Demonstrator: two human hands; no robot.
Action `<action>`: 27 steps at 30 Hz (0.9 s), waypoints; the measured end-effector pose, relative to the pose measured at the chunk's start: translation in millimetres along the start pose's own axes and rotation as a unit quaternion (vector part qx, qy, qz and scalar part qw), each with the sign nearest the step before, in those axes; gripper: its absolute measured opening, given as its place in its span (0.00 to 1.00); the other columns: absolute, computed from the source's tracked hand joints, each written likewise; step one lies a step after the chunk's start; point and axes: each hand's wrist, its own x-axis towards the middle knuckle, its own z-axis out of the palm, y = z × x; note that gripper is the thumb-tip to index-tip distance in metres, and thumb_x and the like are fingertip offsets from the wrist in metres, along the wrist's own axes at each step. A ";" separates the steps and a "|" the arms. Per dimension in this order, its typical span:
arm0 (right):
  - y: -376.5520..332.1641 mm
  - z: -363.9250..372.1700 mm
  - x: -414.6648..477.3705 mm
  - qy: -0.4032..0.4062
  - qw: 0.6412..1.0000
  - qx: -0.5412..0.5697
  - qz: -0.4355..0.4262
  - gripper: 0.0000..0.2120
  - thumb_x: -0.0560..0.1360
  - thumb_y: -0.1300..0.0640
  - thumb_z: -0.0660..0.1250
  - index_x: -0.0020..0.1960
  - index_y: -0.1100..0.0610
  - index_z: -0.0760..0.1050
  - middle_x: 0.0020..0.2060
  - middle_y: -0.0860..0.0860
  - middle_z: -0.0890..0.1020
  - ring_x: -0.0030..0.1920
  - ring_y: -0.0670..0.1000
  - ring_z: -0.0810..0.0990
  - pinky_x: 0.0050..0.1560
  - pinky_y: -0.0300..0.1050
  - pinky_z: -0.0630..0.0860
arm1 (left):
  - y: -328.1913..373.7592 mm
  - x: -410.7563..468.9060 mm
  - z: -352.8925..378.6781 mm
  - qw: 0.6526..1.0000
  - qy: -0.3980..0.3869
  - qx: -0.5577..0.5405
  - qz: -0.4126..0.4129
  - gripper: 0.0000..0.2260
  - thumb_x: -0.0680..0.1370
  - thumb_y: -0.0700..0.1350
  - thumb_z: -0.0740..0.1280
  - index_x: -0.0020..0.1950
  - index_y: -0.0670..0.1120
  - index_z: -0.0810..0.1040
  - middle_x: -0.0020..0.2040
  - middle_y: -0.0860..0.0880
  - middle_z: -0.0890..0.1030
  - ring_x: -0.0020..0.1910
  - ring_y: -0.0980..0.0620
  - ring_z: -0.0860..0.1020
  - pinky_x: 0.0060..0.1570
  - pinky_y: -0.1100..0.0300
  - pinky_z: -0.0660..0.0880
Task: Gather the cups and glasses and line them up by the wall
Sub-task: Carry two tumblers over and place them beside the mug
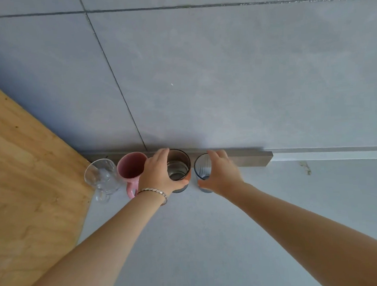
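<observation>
Several drinking vessels stand in a row on the grey counter (190,243) against the wall (201,86). From the left: a clear glass mug (102,178), a pink mug (131,169) with its handle toward me, a smoky dark glass (179,165), and a bluish ribbed glass (202,169). My left hand (157,175), with a bracelet on the wrist, is wrapped around the smoky dark glass. My right hand (222,173) grips the bluish ribbed glass from its right side, covering part of it.
A wooden panel (25,187) rises along the left, touching the clear mug's side. A grey metal strip (251,158) runs along the foot of the wall behind the glasses and ends right of my right hand.
</observation>
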 end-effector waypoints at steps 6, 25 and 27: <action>-1.8 4.3 -6.3 0.021 0.999 0.031 0.005 0.46 0.70 0.52 0.73 0.76 0.58 0.47 0.71 0.55 0.62 0.70 0.56 0.66 0.62 0.49 0.71 | 0.7 -2.3 2.7 1.000 -0.009 0.023 0.008 0.41 0.67 0.55 0.73 0.73 0.41 0.59 0.75 0.45 0.62 0.73 0.44 0.62 0.71 0.53 0.62; 318.0 -119.0 -248.0 -0.168 0.965 -0.064 0.191 0.22 0.77 0.53 0.62 0.70 0.55 0.66 0.66 0.52 0.73 0.67 0.53 0.70 0.63 0.49 0.69 | 265.4 -137.8 119.2 0.945 -0.292 0.097 0.113 0.06 0.75 0.44 0.61 0.39 0.54 0.70 0.50 0.50 0.80 0.54 0.49 0.78 0.57 0.59 0.75; 369.3 -141.3 -277.9 -0.150 0.963 -0.050 0.220 0.22 0.77 0.52 0.62 0.69 0.55 0.66 0.66 0.52 0.73 0.68 0.52 0.69 0.63 0.48 0.68 | 316.9 -155.7 147.8 0.938 -0.307 0.095 0.132 0.06 0.75 0.44 0.61 0.39 0.54 0.70 0.46 0.52 0.77 0.51 0.50 0.78 0.56 0.58 0.74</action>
